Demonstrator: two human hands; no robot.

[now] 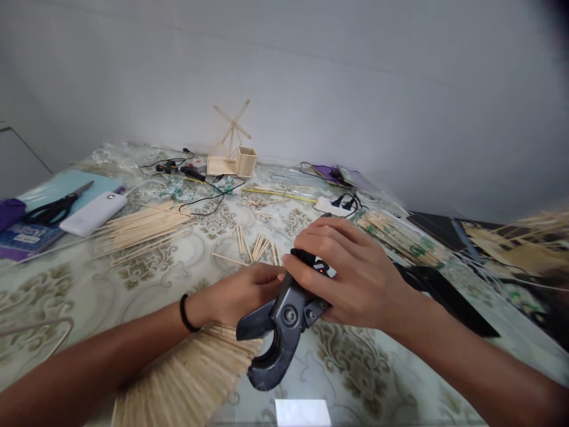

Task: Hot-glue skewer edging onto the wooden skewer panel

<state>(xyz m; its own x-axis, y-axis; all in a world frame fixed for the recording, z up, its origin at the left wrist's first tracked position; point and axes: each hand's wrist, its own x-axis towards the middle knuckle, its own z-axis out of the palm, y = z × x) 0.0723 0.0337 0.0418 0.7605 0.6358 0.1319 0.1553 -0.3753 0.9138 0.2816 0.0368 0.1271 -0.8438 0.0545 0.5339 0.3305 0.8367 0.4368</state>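
My right hand (351,270) is wrapped around the handles of a dark grey pipe cutter (287,320). Its curved jaw gapes toward me, with the blade side on the left. Behind the cutter's head is my left hand (246,290), with a black band on its wrist. The fingers there are curled and partly covered by the tool, so what they grip is hidden. Under my left forearm spreads a fan-shaped panel of thin wooden sticks (186,379); its right edge comes close to the cutter's blade. Several short cut sticks (260,246) lie just beyond my hands.
Longer sticks (146,228) lie at left, near a white power bank (93,213) and black scissors (60,204). A stick-built windmill model (231,154) stands by the wall. At right are a power strip (335,206), bagged sticks (400,237) and cables.
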